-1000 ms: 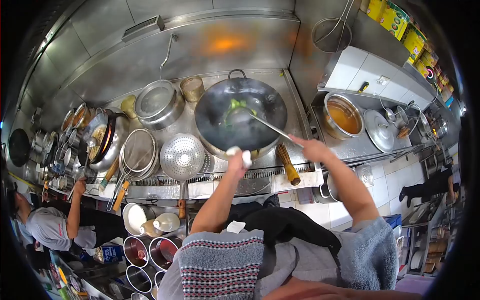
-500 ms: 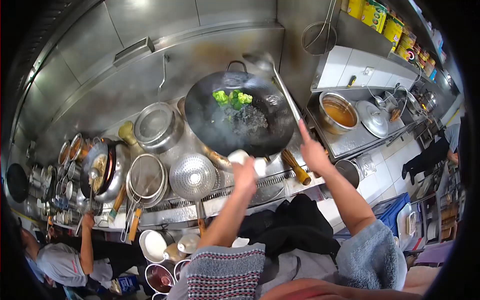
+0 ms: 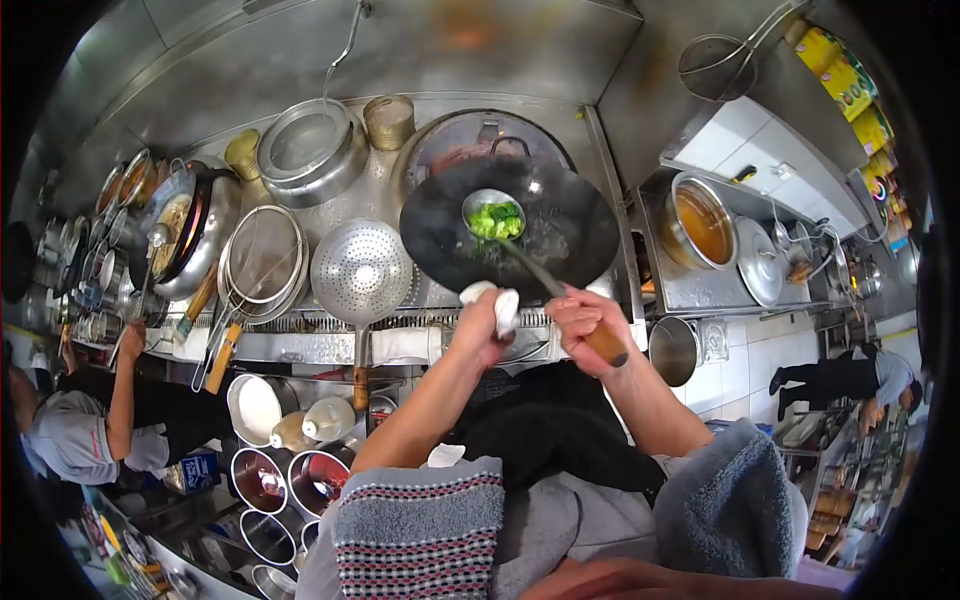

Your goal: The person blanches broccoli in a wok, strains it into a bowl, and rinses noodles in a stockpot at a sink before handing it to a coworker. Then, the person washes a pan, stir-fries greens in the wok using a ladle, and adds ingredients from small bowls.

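My right hand (image 3: 592,325) is closed around the wooden-ended handle of a long ladle (image 3: 537,270). The bowl of the ladle is inside a dark wok (image 3: 435,240), with bright green vegetable pieces (image 3: 496,219), perhaps broccoli, in it. At the near edge of the wok, my left hand (image 3: 483,330) grips a folded white cloth (image 3: 507,308). Whatever part of the wok lies under that cloth is hidden. Thin steam and a wet shine show on the wok's inner surface.
Behind the wok shows a round burner rim (image 3: 450,135). To its left lie a perforated skimmer (image 3: 362,270), mesh strainers (image 3: 265,255) and a steel pot (image 3: 310,165). A pot of brown liquid (image 3: 703,225) stands right. Another person (image 3: 75,430) works at far left.
The ladle has swung from beyond the wok's far right rim into it, and the greens are now in its bowl. The wok sits nearer me, exposing the burner rim behind. The view has shifted.
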A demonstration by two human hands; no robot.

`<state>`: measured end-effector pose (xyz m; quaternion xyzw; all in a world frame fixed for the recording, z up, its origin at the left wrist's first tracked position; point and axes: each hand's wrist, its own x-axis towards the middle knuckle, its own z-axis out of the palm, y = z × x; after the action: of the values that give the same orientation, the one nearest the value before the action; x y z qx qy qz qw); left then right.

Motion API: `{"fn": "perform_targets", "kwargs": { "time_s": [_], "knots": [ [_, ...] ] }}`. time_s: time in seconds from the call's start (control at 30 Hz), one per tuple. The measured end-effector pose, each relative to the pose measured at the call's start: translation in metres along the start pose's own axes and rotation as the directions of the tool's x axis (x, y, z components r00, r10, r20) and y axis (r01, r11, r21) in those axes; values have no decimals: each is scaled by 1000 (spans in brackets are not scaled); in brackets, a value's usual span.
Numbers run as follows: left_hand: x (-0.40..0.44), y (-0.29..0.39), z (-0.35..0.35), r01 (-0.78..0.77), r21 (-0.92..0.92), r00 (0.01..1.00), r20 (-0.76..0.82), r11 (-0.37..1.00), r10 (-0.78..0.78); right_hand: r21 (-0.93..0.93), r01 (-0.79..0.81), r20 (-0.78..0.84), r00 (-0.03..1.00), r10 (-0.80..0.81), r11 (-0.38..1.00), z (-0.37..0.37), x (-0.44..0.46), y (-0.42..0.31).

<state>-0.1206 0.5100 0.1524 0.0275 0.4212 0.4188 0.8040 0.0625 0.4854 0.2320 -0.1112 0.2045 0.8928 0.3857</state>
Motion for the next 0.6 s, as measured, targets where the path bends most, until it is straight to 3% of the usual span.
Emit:
{"fn": "perform_targets", "kwargs": {
  "time_s": [0.07, 0.1, 0.13, 0.2, 0.23, 0.27, 0.33, 0.4, 0.43, 0.47, 0.53, 0.6],
  "knots": [
    [32, 19, 11, -114, 177, 989, -72, 978, 128, -44, 43, 69, 997, -40, 998, 2, 1, -16],
    [72, 31, -9, -130, 234, 991, -13, 963, 137, -46, 76, 21, 997, -75, 996, -2, 4, -29],
    [86, 40, -15, -141, 313, 983, -68, 939, 170, -57, 57, 33, 998, -55, 997, -8, 7, -37],
    [106, 24, -46, -342, 403, 921, -36, 849, 388, -504, 179, -58, 969, -240, 845, -24, 1, -51],
    [79, 25, -41, -327, 533, 865, -163, 780, 474, -580, 97, -147, 964, -221, 809, -26, -2, -53],
    [53, 26, -42, -366, 569, 868, -77, 736, 491, -635, 50, -222, 944, -244, 771, -23, -14, -47],
    [61, 24, -77, -390, 842, 709, 17, 372, 705, -628, -20, -246, 953, -174, 778, -7, -26, -52],
    [37, -12, -62, -260, 929, 636, -40, 263, 771, -604, -57, -213, 973, -92, 795, 15, -44, -62],
    [25, -23, -63, -330, 902, 640, -4, 279, 769, -590, -84, -180, 983, -29, 803, 28, -46, -59],
    [23, -39, -74, -339, 917, 575, 26, 210, 818, -584, -132, -159, 986, 46, 801, 44, -51, -57],
    [14, -48, -68, -350, 886, 564, -62, 306, 823, -553, -145, -75, 989, 124, 820, 67, -56, -52],
    [28, -33, -72, -326, 886, 575, -92, 330, 813, -542, -79, 153, 970, 190, 837, 78, -54, -57]
  ]
}}
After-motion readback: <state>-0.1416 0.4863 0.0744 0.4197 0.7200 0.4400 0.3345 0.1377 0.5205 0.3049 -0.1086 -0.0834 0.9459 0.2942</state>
